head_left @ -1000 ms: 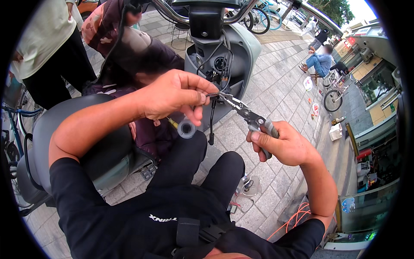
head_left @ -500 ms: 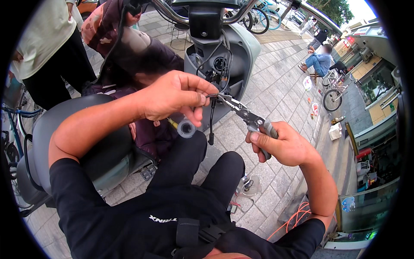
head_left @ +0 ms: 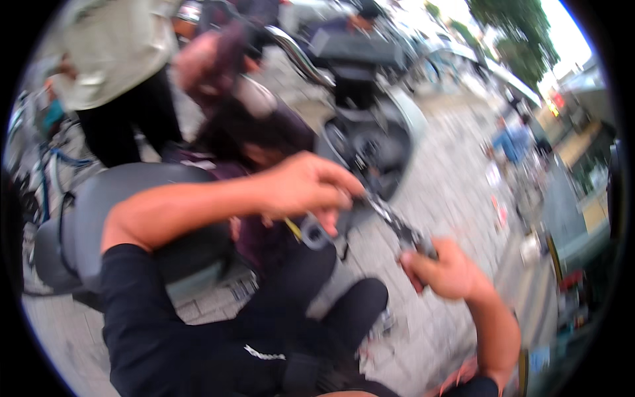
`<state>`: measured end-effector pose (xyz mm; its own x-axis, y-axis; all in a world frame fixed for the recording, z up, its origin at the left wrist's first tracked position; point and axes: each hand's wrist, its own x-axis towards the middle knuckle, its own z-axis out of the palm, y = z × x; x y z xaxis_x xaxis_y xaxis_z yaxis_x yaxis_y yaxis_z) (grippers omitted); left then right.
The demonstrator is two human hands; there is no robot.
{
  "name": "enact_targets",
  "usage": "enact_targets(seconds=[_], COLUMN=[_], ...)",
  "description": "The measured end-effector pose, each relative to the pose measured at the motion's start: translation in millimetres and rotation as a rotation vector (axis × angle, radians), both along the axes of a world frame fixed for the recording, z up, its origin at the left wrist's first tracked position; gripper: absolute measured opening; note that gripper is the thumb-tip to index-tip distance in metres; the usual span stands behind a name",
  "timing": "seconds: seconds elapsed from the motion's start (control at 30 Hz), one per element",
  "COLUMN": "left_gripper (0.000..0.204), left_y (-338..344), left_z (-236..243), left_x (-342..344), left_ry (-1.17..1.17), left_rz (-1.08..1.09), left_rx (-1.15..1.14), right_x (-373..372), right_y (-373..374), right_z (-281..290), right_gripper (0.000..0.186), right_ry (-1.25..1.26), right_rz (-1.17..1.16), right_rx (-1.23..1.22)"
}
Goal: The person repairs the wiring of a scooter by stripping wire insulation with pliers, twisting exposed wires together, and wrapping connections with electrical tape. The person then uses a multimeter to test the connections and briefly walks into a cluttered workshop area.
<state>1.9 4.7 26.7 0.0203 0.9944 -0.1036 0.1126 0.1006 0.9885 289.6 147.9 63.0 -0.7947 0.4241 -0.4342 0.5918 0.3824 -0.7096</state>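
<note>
With bent fingers, my left hand [head_left: 304, 188] pinches the end of a thin dark wire; blur partly hides it. The fingertips sit at the nose of a pair of wire strippers [head_left: 400, 228]. Those strippers have dark jaws and grey handles, and my right hand [head_left: 453, 268] is wrapped round the handles. Just below my left fingers is a grey ring-shaped roll [head_left: 309, 235], with something yellow beside it; I cannot tell whether the hand holds it. Behind both hands stands the opened front of a grey scooter [head_left: 407, 129], with dark parts inside.
The scooter's dark seat [head_left: 142, 198] lies under my left forearm. A person in a light top [head_left: 119, 53] stands at the far left. A dark purple padded cover [head_left: 264, 126] hangs by the handlebar. Paving [head_left: 443, 178] stretches right towards shopfronts, with a seated person in blue farther off.
The view has swung, so the scooter and both hands appear farther right and lower, and everything is blurred. My left hand stays at the strippers' nose; my right keeps its grip.
</note>
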Motion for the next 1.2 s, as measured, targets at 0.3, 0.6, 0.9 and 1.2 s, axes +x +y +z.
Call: enact_targets(seconds=[0.3,0.6,0.9,1.2], left_gripper=[0.018,0.016,0.025,0.032], left_y=[7.4,7.1,14.0,6.4], left_z=[-8.8,4.9,6.0,-4.8], left_x=[-10.2,-40.2,-14.9,14.9], left_ry=[0.566,0.725,0.086,0.283], left_rz=[-0.084,-0.023,0.011,-0.027], left_rx=[0.742,0.815,0.104,-0.075], right_x=[-6.2,13.9,106.2,140.2], right_y=[-13.2,99.7,65.3,19.4], right_z=[19.2,36.2,-44.5,-237.1], right_gripper=[0.016,0.021,0.031,0.039], right_ry=[0.062,0.182,0.247,0.747], right_rz=[0.301,0.368,0.002,-0.839], right_rx=[0.808,1.604,1.264,-0.072])
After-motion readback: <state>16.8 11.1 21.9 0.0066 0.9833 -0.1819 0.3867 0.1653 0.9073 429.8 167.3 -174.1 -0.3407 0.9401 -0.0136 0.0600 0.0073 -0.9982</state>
